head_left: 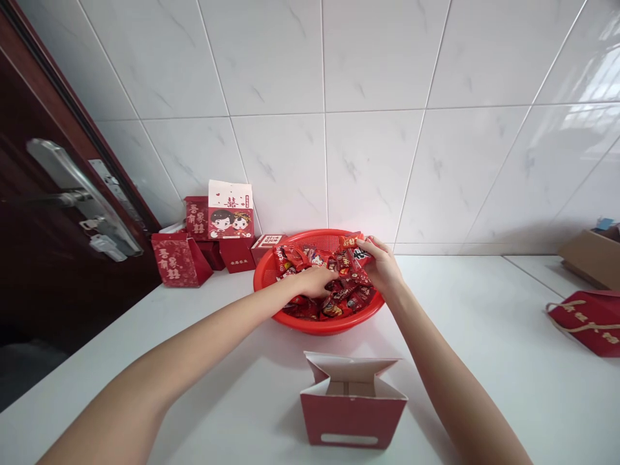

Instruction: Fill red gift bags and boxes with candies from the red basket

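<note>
A red plastic basket [264, 274] with a perforated wall holds many red-wrapped candies [346, 303]. My left hand [314, 281] reaches down into the basket, its fingers curled among the wrappers. Their tips are partly hidden, so what they pinch does not show clearly. At the basket's right rim, my right hand [382, 261] is closed on wrapped candies [359, 253], their red and orange ends sticking out past the fingers. In front of the basket stands a dark red paper box [352, 416], its top open toward me, with only its bare inner bottom showing.
Several red printed gift boxes [230, 223] stand at the back left, near a dark door with a metal handle [87, 197] and keys. To the right lie a red bag [588, 323] with a cord handle and a cardboard box [593, 258]. White tiled wall [372, 161] rises behind.
</note>
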The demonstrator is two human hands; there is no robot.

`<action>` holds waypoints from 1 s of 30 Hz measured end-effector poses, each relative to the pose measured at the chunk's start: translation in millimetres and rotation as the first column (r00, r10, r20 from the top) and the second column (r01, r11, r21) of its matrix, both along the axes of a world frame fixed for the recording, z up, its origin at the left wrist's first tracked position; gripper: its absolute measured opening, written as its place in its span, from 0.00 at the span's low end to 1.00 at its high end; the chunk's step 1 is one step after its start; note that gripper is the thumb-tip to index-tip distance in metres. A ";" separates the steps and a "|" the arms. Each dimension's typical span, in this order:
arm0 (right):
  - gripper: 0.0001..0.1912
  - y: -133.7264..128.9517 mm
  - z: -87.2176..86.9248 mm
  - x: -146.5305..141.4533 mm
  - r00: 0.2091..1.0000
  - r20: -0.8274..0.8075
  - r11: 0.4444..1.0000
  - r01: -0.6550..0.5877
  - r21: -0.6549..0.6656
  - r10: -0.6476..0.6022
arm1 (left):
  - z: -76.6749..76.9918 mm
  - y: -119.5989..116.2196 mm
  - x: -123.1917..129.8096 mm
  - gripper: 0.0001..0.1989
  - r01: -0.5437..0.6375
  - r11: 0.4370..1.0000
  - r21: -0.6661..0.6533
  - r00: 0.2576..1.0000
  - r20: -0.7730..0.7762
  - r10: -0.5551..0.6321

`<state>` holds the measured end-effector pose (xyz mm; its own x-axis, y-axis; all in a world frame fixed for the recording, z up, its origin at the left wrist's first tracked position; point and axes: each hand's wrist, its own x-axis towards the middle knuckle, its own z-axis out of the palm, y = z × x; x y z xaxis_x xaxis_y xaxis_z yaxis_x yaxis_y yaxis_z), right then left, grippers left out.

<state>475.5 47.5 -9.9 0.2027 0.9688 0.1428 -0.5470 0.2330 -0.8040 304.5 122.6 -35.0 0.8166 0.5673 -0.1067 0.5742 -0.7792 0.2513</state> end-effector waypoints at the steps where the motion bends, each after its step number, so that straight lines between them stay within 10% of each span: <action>1: 0.16 1.1 -0.5 1.0 1.000 -0.011 1.000 -0.014 0.000 0.014 | -0.5 1.2 -0.7 0.10 0.012 0.999 -0.033 1.000 0.019 -0.011; 6: 0.14 6.2 -4.1 7.0 0.996 -0.022 0.996 -0.086 0.002 0.086 | 1.1 10.4 0.7 0.15 0.017 0.954 -0.298 0.943 0.321 0.083; 12: 0.13 7.7 -3.8 12.5 0.991 -0.054 0.993 -0.121 -0.012 0.121 | 17.8 16.9 -4.0 0.22 0.138 0.797 -0.588 0.678 0.643 0.357; 30: 0.15 -17.9 24.1 10.4 0.951 0.043 0.942 -0.311 0.124 0.308 | 47.4 -71.7 -25.9 0.17 0.393 0.627 -0.672 0.208 0.729 0.652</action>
